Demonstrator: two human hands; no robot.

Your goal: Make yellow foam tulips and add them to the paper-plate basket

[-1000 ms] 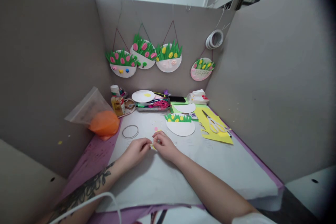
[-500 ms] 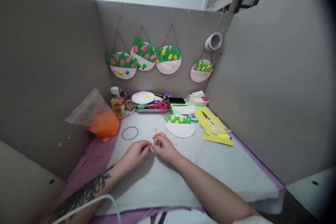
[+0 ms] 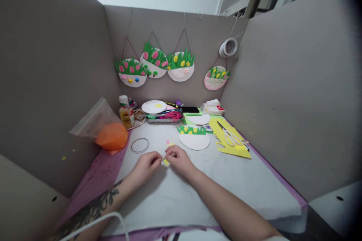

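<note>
My left hand point(image 3: 148, 162) and my right hand point(image 3: 178, 159) meet above the white table cover, fingertips pinched together. Between them is a small yellow paper piece point(image 3: 166, 162), partly covered by the fingers. Just beyond my right hand lies a white paper plate point(image 3: 194, 142) with green paper grass and yellow paper flowers along its upper part. A small pink scrap point(image 3: 167, 142) rests on the cover past my fingertips. To the left of my hands are thin dark rings point(image 3: 140, 145) lying flat.
White-handled scissors point(image 3: 232, 137) lie on cut yellow paper point(image 3: 240, 150) at right. A tray of craft supplies point(image 3: 164, 120), a glue bottle point(image 3: 127, 117) and a bag of orange material point(image 3: 112, 136) stand at the back and left. Decorated plates point(image 3: 181, 73) hang on the grey partition.
My hands stay together in almost the same place. More of the yellow paper piece now shows between the fingers. The view has tilted slightly.
</note>
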